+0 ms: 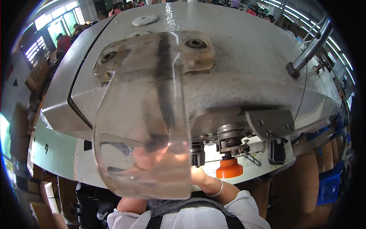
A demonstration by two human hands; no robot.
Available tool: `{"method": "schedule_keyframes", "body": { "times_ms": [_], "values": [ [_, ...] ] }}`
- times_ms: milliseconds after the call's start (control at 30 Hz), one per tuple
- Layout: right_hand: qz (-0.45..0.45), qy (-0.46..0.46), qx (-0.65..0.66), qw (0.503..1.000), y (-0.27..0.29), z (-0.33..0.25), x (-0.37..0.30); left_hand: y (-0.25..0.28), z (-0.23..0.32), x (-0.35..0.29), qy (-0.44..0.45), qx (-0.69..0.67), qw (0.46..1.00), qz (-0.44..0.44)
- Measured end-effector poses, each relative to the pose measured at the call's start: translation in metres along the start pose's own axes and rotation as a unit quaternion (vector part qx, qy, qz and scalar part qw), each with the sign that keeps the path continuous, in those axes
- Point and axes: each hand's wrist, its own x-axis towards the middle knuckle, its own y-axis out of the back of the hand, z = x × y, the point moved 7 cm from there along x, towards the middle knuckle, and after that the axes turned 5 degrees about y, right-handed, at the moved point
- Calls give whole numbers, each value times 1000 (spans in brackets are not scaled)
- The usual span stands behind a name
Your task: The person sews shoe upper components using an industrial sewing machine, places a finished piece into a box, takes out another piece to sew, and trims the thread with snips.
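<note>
A large pale-grey sewing machine head (236, 57) fills most of the view. From its front hangs a clear plastic guard (143, 183), scuffed and hazy. Behind it, my left hand (146, 157) shows as a blurred shape near a dark machine part (155, 142). Close by on the right, my right hand (196, 176) reaches in under the machine head, its fingers partly covered by the guard and brightly lit. A light bangle (220, 187) circles my right wrist. Whether either hand grips anything is hidden by the haze.
An orange knob (229, 168) sticks down beside my right wrist, below a metal tension assembly (231, 138). A black box-shaped part (276, 151) sits farther right. The pale green tabletop (53, 152) extends left. A blue crate (329, 185) stands at the right, and people work in the background.
</note>
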Motion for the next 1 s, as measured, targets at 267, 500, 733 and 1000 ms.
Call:
{"method": "schedule_keyframes", "body": {
  "times_ms": [267, 500, 733, 1000],
  "values": [
    [37, -86, 82, 992, 18, 27, -8, -3, 0, 8, 85, -70, 985, -134],
    [84, -135, 147, 976, 21, 42, -12, 1, 3, 10, 67, -86, 984, -139],
    [18, -2, 206, 978, 18, 23, 1, -16, -29, -19, 181, -109, 968, -133],
    [-14, -103, 291, 951, 46, 97, -28, -16, -35, -21, 132, -42, 985, -105]
  ]
}}
